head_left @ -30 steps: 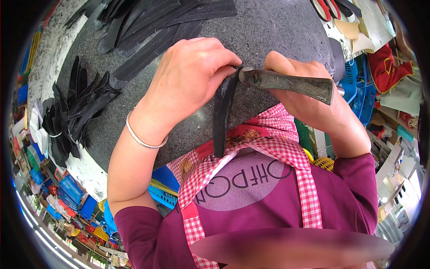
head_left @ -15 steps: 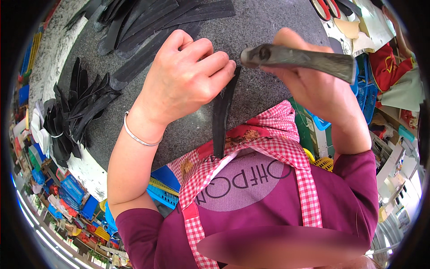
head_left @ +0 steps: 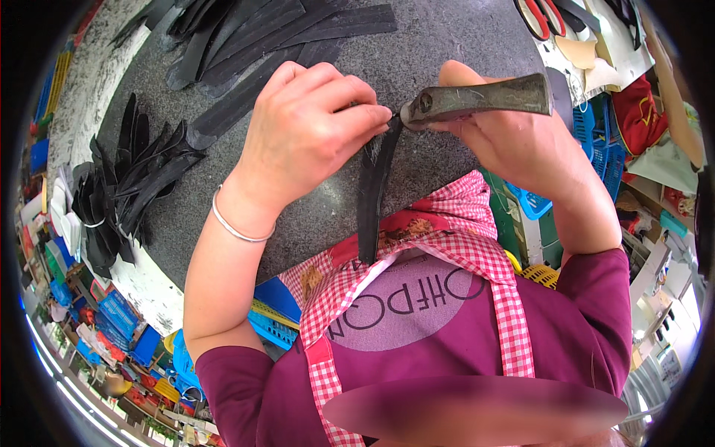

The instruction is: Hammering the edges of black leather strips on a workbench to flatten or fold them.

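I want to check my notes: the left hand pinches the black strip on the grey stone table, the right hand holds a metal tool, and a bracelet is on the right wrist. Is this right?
One detail is wrong. The head view shows the silver bracelet on the left wrist, not the right. The rest holds: the left hand pinches the black strip on the grey stone table, and the right hand holds the metal tool.

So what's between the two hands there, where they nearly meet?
In the head view, the top end of a black strip sits between the left hand and right hand, right under the head of the metal tool.
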{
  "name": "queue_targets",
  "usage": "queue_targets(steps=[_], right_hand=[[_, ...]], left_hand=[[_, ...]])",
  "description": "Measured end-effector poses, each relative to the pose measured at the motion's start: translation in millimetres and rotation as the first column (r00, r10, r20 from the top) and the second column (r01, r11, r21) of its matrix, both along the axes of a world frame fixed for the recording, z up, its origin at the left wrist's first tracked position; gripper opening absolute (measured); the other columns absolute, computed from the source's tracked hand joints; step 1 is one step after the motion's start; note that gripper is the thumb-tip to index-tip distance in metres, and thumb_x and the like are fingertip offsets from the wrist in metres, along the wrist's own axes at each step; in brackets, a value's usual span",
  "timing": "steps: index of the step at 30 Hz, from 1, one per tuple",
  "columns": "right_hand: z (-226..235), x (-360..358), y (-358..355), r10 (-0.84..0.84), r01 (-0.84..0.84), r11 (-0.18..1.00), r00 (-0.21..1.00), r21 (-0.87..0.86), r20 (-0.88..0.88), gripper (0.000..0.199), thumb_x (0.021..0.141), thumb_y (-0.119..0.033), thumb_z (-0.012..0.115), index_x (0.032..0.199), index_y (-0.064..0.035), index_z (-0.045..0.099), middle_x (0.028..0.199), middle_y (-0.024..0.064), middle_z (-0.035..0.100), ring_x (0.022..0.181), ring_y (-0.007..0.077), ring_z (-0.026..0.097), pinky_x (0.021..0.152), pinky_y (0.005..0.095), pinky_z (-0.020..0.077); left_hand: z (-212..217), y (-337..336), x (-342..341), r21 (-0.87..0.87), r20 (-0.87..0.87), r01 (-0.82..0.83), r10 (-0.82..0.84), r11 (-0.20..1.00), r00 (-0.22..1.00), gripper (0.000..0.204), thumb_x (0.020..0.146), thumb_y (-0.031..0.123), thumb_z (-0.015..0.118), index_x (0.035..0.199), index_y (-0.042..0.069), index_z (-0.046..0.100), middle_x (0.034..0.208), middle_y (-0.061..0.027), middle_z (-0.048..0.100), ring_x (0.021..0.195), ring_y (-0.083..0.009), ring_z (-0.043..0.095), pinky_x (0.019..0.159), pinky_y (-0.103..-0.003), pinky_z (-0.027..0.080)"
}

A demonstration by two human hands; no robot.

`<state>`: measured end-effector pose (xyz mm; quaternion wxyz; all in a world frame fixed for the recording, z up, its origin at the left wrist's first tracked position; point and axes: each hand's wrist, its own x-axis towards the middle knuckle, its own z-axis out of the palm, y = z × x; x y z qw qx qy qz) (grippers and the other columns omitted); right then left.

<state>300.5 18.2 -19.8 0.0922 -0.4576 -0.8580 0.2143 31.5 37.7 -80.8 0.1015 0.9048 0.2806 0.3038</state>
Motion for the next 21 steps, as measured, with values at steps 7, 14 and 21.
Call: queue_targets(steps=[7,14,21], right_hand=[[0,-4,0,0.044,-0.053,0.994,0.994,0.097,0.098,0.023,0.100,-0.018,0.078,0.110,-0.0086,0.060,0.084,0.0148,0.067,0.079,0.0396,0.070,0.065,0.0483,0.0510],[-3,-9,5,0.040,-0.037,0.994,0.999,0.105,-0.031,0.021,0.101,-0.020,0.078,0.109,-0.0092,0.062,0.086,0.0143,0.068,0.084,0.0391,0.071,0.068,0.0478,0.0520],[-6,-11,4,-0.007,0.005,0.999,0.999,0.052,0.035,0.018,0.102,-0.020,0.077,0.104,-0.0062,0.065,0.085,0.0147,0.067,0.082,0.0398,0.070,0.066,0.0470,0.0516]], left_hand=[[-1,-11,2,-0.058,0.012,-0.088,0.089,0.994,0.996,0.021,0.080,0.016,0.091,0.099,0.014,0.083,0.094,0.0018,0.074,0.086,-0.0204,0.069,0.074,-0.036,0.049],[4,-28,11,-0.028,-0.056,-0.201,0.199,0.979,0.978,0.020,0.080,0.014,0.091,0.098,0.011,0.084,0.092,-0.0017,0.074,0.085,-0.0234,0.069,0.074,-0.037,0.050],[-5,-37,11,-0.168,0.086,-0.265,0.281,0.950,0.956,0.016,0.082,0.018,0.088,0.096,0.013,0.082,0.090,0.0033,0.072,0.084,-0.0198,0.068,0.075,-0.037,0.049]])
